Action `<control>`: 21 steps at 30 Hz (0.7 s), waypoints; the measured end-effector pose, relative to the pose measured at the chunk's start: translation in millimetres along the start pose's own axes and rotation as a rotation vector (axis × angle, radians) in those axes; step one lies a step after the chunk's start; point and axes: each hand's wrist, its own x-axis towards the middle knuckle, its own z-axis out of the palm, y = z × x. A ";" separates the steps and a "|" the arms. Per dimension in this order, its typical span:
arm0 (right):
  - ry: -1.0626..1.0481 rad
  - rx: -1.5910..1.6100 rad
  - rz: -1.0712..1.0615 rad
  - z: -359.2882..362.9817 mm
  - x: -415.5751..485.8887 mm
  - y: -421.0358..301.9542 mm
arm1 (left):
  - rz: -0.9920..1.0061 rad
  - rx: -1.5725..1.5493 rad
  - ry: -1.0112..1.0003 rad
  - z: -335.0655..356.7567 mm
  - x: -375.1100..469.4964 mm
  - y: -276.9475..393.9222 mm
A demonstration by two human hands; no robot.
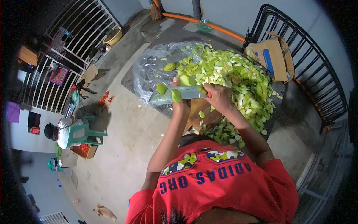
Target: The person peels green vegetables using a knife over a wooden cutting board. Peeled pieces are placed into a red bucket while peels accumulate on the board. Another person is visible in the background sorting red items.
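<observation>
My right hand (pixel 219 96) is closed on the handle of a broad-bladed knife (pixel 165 96), whose flat blade lies across in front of my left hand (pixel 180 105). My left hand holds a pale green peeled fruit (pixel 186 80) behind the blade; most of its fingers are hidden. Pieces of green peel (pixel 176 96) cling to the blade. Under my hands is a wooden board (pixel 197 112). A large heap of green and whitish peelings (pixel 237 72) spreads over a dark table. A clear plastic bag (pixel 145 70) lies to the left, with an unpeeled green fruit (pixel 169 66) by its right part.
An open cardboard box (pixel 270 58) stands by a black metal rack (pixel 307 64) at the right. A person (pixel 65 130) sits on a green plastic chair (pixel 81 133) at the left. An animal (pixel 105 212) lies on the floor. A yellow basin (pixel 113 36) stands by the white grille.
</observation>
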 end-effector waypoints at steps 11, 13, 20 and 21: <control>0.008 0.023 0.003 -4.4 17.2 -4.4 | 0.082 -0.065 -0.040 -8.0 -0.8 6.4; 0.003 0.027 0.008 -8.6 19.6 -7.6 | 0.113 -0.045 -0.037 -10.5 2.3 6.9; -0.031 0.050 0.210 20.7 12.5 32.4 | 0.180 0.164 0.001 -2.2 -10.1 22.2; -0.016 0.056 0.302 36.9 3.3 62.1 | 0.162 0.206 0.022 2.1 -14.3 22.6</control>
